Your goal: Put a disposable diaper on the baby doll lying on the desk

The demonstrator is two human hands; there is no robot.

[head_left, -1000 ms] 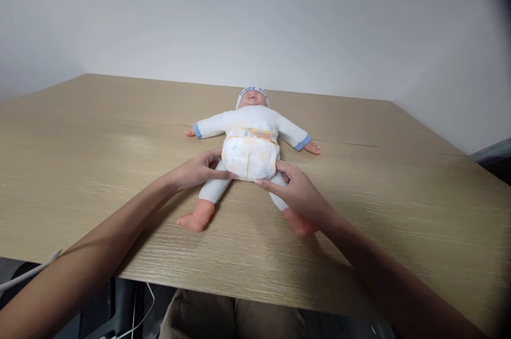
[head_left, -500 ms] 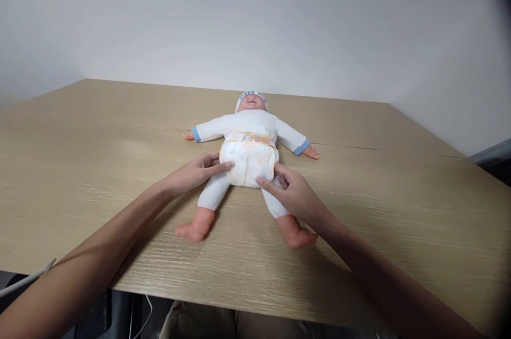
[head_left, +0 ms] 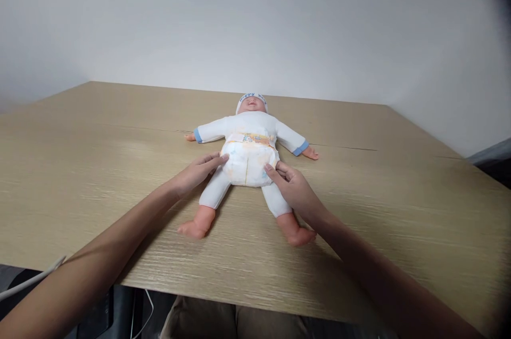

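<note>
On its back on the table lies a baby doll (head_left: 254, 122) in a white suit with blue cuffs and a lettered white cap, its head away from me. Around its hips is a white diaper (head_left: 246, 166) with a printed orange band at the waist. My left hand (head_left: 203, 171) grips the diaper's left edge by the leg, thumb in front and fingers partly hidden behind. At the opposite edge my right hand (head_left: 290, 182) pinches the diaper, its thumb on the front and fingers curled at the side. The doll's legs are spread towards me.
The wooden table (head_left: 120, 179) has a thin seam across it behind the doll. A pale wall (head_left: 247, 19) rises at the back. A white cable (head_left: 32, 278) hangs by the near left edge, and a dark object (head_left: 493, 160) stands beyond the right edge.
Both thumbs have moved up and outward along the diaper's edges, the right one further from the middle. The doll and diaper look much the same.
</note>
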